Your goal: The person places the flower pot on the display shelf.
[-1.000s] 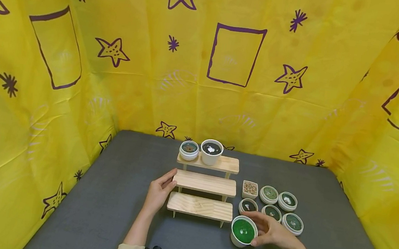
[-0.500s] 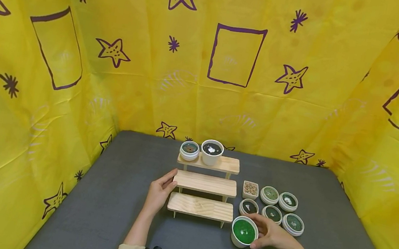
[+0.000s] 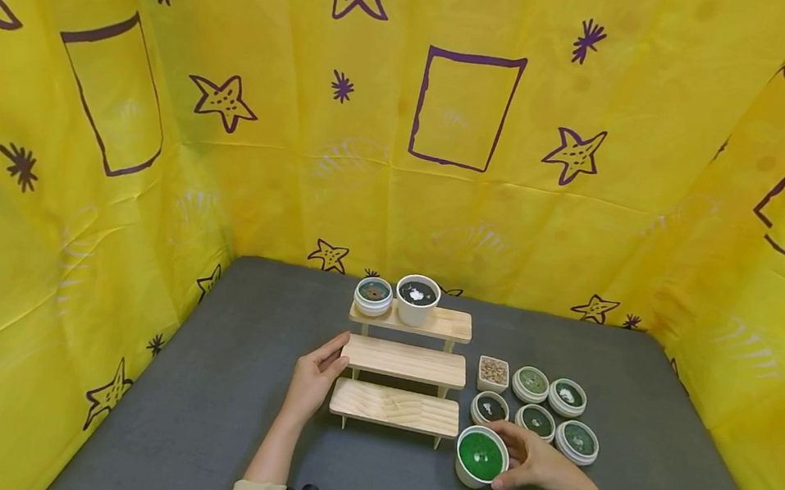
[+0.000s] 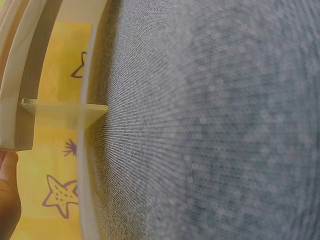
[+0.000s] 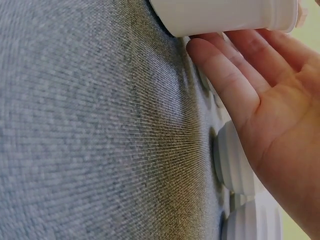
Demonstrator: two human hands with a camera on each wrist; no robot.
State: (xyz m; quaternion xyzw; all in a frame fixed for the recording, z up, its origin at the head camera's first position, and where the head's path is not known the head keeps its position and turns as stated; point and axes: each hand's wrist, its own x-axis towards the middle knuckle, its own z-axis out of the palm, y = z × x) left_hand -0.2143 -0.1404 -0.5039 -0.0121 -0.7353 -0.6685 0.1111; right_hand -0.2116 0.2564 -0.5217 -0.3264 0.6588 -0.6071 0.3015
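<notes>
My left hand [image 3: 312, 375] holds the left end of the middle step of a three-tier wooden display stand [image 3: 403, 361], thumb and fingertips at its corner. In the left wrist view, a digit meets the end of the pale wooden shelf [image 4: 17, 100]. My right hand [image 3: 531, 462] grips a white cup with a bright green filling [image 3: 481, 455], thumb on the near side and fingers on the far side. The cup is upright by the stand's front right corner. In the right wrist view, the cup's white wall [image 5: 225, 17] lies against my fingers, its base close to the grey cloth.
On the top step sit a low white jar [image 3: 372, 296] and a taller white cup with dark filling [image 3: 417, 302]. Right of the stand are a square pot of pebbles [image 3: 492, 373] and several low round jars [image 3: 577, 441]. Yellow patterned curtains [image 3: 441, 218] surround the grey table [image 3: 206, 419].
Almost nothing differs: the head view shifts very slightly. Both hands keep their places, with the green-filled cup still in the right one.
</notes>
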